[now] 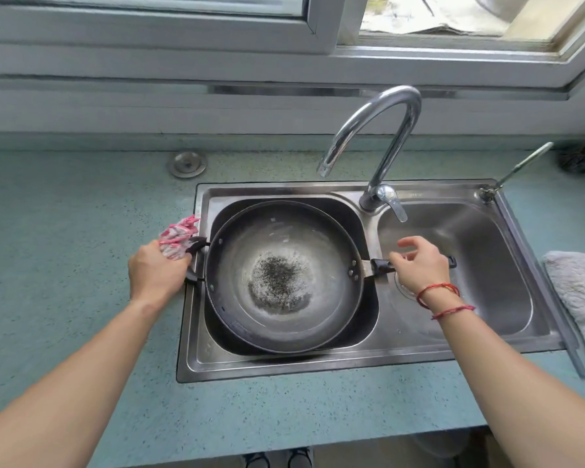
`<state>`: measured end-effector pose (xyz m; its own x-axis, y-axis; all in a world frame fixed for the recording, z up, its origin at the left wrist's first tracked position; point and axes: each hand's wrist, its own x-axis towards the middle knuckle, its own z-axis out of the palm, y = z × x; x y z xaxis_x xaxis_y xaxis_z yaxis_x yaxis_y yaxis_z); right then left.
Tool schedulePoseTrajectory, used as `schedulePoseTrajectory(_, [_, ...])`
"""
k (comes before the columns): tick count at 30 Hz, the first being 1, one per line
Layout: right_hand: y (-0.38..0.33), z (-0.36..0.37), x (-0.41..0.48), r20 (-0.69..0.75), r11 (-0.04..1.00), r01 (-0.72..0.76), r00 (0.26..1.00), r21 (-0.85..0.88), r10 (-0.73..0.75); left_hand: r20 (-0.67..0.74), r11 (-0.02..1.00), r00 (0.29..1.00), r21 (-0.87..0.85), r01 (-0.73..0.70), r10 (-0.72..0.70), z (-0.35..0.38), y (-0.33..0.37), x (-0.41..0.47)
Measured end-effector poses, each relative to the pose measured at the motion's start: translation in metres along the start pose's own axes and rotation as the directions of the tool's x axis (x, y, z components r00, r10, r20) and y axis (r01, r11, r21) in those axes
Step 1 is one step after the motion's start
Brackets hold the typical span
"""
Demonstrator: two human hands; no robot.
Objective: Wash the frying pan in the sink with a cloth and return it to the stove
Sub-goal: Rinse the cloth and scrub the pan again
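**Scorched pan rests in steel sink**

The round, dark metal pan [284, 275], its centre crusted with speckled black residue, fills the left basin of the stainless sink [318, 363]. At the pan's 9 o'clock, the left hand [156, 271] clenches a crumpled pink-and-white cloth [176, 239] against the loop handle [196, 245]. At 3 o'clock, the right hand [419, 268] arches half-curled over the straight handle [380, 265]; whether it is gripping is unclear.

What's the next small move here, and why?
Probably the right hand goes up to the chrome faucet lever to start water: nothing flows from the spout, dark residue sits in the round dark metal frying pan in the left basin, and the left hand grips the pink-and-white cloth with the pan's side handle.
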<state>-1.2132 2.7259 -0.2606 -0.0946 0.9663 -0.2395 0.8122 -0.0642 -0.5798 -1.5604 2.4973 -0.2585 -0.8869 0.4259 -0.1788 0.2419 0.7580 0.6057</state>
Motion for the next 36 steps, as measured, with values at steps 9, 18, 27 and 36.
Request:
schedulePoseTrajectory(9, [0.04,0.009,0.006,0.05,0.806,-0.459,0.877,0.374,0.477,0.02,0.998,0.998,0.021,0.062,-0.062,0.012,-0.002,0.006])
schedulePoseTrajectory(18, [0.038,0.024,0.014,0.255,0.454,-0.512,0.819,0.729,0.514,0.028,0.973,0.974,-0.036,0.226,-0.225,0.016,-0.002,0.015])
schedulePoseTrajectory(27, [0.026,0.033,0.023,0.334,0.254,-0.515,0.786,0.819,0.52,0.097,0.951,0.954,-0.103,0.292,-0.282,0.017,-0.01,0.033])
schedulePoseTrajectory(36, [0.025,0.03,0.015,0.341,0.238,-0.504,0.796,0.83,0.5,0.088,0.942,0.955,-0.157,0.295,-0.284,0.012,-0.017,0.034])
